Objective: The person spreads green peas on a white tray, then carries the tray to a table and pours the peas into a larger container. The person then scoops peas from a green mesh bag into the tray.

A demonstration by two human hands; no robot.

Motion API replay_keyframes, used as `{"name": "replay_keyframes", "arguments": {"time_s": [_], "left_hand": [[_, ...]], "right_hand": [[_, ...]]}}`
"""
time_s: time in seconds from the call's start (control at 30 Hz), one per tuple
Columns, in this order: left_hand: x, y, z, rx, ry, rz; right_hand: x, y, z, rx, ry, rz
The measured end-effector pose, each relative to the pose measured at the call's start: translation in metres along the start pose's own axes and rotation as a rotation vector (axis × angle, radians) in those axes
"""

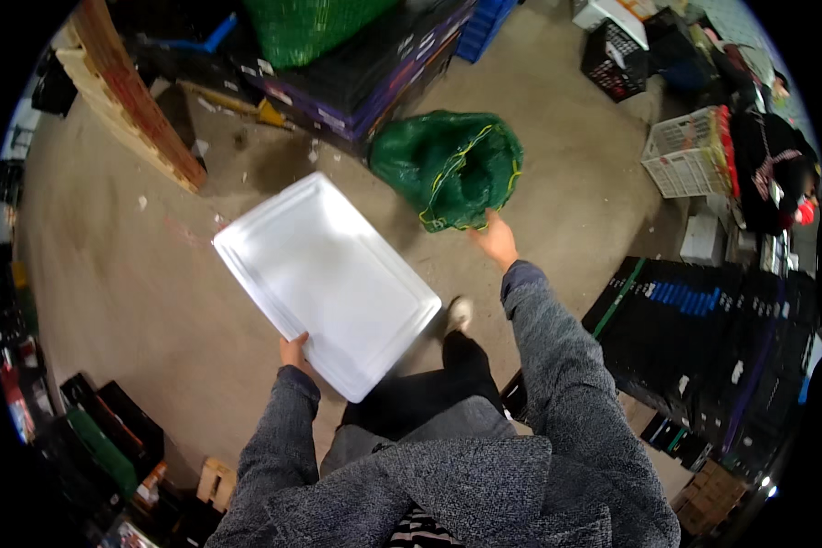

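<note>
My left hand (297, 352) grips the near-left edge of a white rectangular lid or shallow tray (329, 288), which looks like polystyrene foam. It is held tilted above the floor, its raised rim towards me. My right hand (496, 240) pinches the rim of a green woven plastic sack (407, 154). The sack's mouth gapes towards me, with yellow drawstring around it. Its inside is dark, so any contents cannot be told. The fingertips of my right hand are partly hidden at the sack's edge.
Stacked black crates (356, 89) stand beyond the sack, with another green sack (308, 31) on top. A wooden pallet (133, 103) stands on edge at upper left. Black stacks (692, 342) are at right. A person (781, 171) is near a white basket (685, 154). The floor (144, 288) is concrete.
</note>
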State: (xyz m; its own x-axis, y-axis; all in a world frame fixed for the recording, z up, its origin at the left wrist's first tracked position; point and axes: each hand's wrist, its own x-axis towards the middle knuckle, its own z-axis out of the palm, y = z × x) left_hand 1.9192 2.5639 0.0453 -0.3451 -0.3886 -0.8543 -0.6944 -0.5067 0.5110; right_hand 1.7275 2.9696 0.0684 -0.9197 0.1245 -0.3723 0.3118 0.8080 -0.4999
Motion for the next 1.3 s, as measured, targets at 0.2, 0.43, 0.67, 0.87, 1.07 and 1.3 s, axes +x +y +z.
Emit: {"name": "replay_keyframes", "arguments": {"time_s": [0.2, 0.43, 0.67, 0.87, 1.07, 1.3], "left_hand": [[0.143, -0.1, 0.051, -0.13, -0.117, 0.04], [0.257, -0.2, 0.121, -0.275, -0.088, -0.072], [0.334, -0.26, 0.136, -0.2, -0.231, -0.175], [0.379, -0.219, 0.103, 0.564, -0.098, 0.085], [0.193, -0.115, 0.272, 0.596, -0.923, 1.454], [0.214, -0.036, 0.449, 1.172, 0.1, 1.803]], "right_hand": [[0.172, 0.107, 0.098, -0.56, -0.126, -0.033], [0.218, 0.064, 0.196, -0.967, -0.159, -0.538], [0.192, 0.091, 0.316, -0.906, -0.402, -0.77], [0.238, 0.112, 0.24, -0.926, -0.223, -0.766], [0.27, 0.09, 0.154, -0.88, -0.005, -0.723], [0.333, 0.07, 0.088, -0.652, -0.032, -0.652]]}}
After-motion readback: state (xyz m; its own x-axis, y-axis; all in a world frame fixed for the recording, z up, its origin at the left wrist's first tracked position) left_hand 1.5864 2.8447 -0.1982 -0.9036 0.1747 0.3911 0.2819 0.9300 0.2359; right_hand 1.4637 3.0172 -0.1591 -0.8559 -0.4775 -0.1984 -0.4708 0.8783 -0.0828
